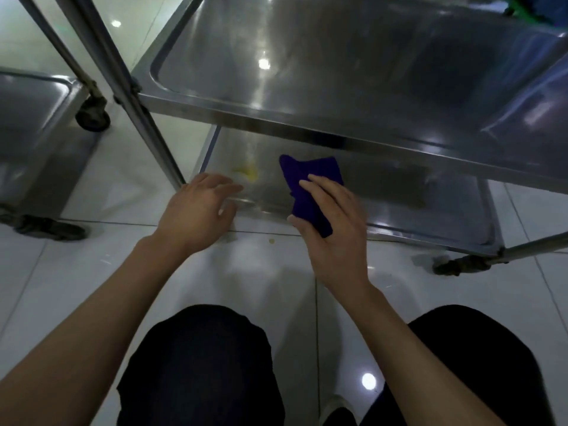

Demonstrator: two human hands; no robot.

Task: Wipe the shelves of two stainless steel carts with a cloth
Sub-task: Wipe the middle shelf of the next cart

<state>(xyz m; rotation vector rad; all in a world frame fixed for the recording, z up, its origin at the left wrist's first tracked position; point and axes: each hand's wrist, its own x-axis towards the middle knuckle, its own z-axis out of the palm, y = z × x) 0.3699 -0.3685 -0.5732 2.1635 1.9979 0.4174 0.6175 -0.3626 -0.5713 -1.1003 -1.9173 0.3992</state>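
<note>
A stainless steel cart stands in front of me, with an upper shelf [353, 72] and a bottom shelf [399, 192] close to the floor. My right hand [333, 229] holds a folded dark blue cloth [307, 182] at the front edge of the bottom shelf, thumb under it and fingers over it. My left hand [196, 210] hovers with relaxed fingers by the shelf's front left corner, holding nothing. A yellow smear [247, 173] lies on the bottom shelf between the two hands.
A second steel cart [33, 124] stands at the left, its caster [93, 115] near the first cart's upright post [144, 118]. Another caster [458, 264] sits at the right. White glossy floor tiles lie below, with a small yellow spot [271, 241]. My knees fill the bottom.
</note>
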